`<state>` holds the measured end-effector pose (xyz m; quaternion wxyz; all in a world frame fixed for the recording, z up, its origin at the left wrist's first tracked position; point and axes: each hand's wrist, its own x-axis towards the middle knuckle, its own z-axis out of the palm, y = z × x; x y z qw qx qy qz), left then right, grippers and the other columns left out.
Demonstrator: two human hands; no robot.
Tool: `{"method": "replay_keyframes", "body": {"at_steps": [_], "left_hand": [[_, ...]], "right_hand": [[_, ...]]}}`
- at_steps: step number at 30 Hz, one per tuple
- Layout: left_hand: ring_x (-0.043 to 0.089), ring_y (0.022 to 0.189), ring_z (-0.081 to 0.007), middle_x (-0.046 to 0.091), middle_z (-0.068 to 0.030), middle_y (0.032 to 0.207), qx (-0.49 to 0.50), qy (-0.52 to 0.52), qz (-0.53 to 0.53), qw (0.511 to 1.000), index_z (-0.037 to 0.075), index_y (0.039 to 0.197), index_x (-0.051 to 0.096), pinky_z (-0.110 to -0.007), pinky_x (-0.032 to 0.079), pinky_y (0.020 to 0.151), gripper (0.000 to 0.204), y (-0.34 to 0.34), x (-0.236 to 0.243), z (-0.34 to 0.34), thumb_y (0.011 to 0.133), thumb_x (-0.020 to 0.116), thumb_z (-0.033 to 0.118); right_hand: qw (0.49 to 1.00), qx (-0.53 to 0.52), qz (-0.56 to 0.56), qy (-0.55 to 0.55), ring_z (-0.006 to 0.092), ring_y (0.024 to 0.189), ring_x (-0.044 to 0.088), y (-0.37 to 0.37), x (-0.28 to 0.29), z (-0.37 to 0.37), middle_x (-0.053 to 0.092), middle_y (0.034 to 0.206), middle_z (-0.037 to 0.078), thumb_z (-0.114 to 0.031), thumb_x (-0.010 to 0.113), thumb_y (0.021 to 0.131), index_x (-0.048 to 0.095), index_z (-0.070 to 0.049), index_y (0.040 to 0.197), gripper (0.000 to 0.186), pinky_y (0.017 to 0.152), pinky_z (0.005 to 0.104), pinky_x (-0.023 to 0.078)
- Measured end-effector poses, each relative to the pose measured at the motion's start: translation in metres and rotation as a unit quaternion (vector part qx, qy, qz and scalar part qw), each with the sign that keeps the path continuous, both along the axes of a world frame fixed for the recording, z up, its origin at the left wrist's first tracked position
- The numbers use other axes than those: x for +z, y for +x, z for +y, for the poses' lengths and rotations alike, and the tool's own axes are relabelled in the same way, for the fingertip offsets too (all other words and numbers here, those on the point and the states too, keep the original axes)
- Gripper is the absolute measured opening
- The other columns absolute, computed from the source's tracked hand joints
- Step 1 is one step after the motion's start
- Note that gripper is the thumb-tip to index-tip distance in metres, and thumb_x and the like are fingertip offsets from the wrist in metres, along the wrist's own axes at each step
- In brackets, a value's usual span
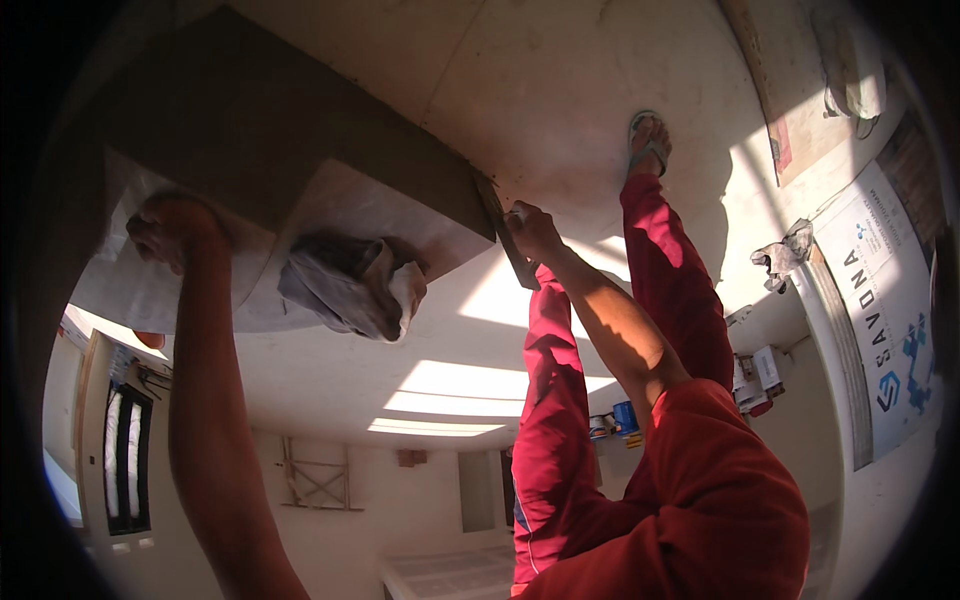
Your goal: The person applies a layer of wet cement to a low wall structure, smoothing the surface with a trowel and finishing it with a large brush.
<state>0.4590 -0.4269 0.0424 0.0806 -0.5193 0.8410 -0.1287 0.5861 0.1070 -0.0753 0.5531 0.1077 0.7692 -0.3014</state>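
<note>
My left hand (175,232) is at the left, fingers curled, against the pale lit face of a large box-like block or board (385,200); what it holds, if anything, is hidden. A crumpled grey cloth (350,285) lies on that pale face, between my hands. At the block's right end my right hand (535,232) is closed against a narrow brownish strip (512,238), which stretches past my fingers toward my knee. The strip's exact kind cannot be made out.
My sandalled foot (648,143) stands on the pale floor (560,110), right of the block. Further right are a printed white panel (875,300) and a crumpled rag (783,255). Blue tins (625,417) and boxes (768,372) stand beyond my legs. A wooden frame (318,475) shows lower left.
</note>
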Motion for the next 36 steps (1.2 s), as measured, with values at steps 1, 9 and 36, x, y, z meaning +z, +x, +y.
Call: {"method": "replay_keyframes", "body": {"at_steps": [1, 9, 36], "left_hand": [[0.032, 0.147, -0.0372, 0.034, -0.0202, 0.155, 0.009, -0.020, -0.027, 0.999, 0.000, 0.148, 0.033, -0.062, 0.039, 0.110, 0.061, 0.020, -0.011, -0.027, 0.107, 0.019, 0.042], [0.034, 0.145, -0.0392, 0.032, -0.0262, 0.152, 0.011, 0.025, 0.002, 1.000, -0.001, 0.148, 0.032, -0.057, 0.045, 0.108, 0.060, -0.015, 0.016, 0.023, 0.107, 0.030, 0.043], [0.059, 0.125, -0.0349, 0.051, -0.0221, 0.145, -0.079, -0.048, -0.224, 0.970, -0.009, 0.143, 0.043, -0.046, 0.054, 0.097, 0.105, -0.014, -0.001, -0.019, 0.083, 0.065, 0.074]], "right_hand": [[1.000, 0.004, -0.015, -0.016, 0.0456, 0.103, 0.069, -0.003, 0.006, 0.001, 0.072, 0.106, 0.027, -0.032, 0.058, 0.100, 0.064, -0.005, 0.115, 0.031, 0.090, 0.0528, 0.055], [1.000, -0.015, -0.010, -0.010, 0.0456, 0.101, 0.069, 0.000, -0.005, 0.010, 0.072, 0.104, 0.026, -0.031, 0.059, 0.098, 0.065, -0.005, 0.109, 0.029, 0.087, 0.0518, 0.054], [0.999, -0.020, -0.023, -0.030, 0.0460, 0.103, 0.069, 0.005, 0.008, 0.016, 0.072, 0.103, 0.029, -0.030, 0.057, 0.100, 0.065, -0.002, 0.114, 0.032, 0.092, 0.0531, 0.055]]}}
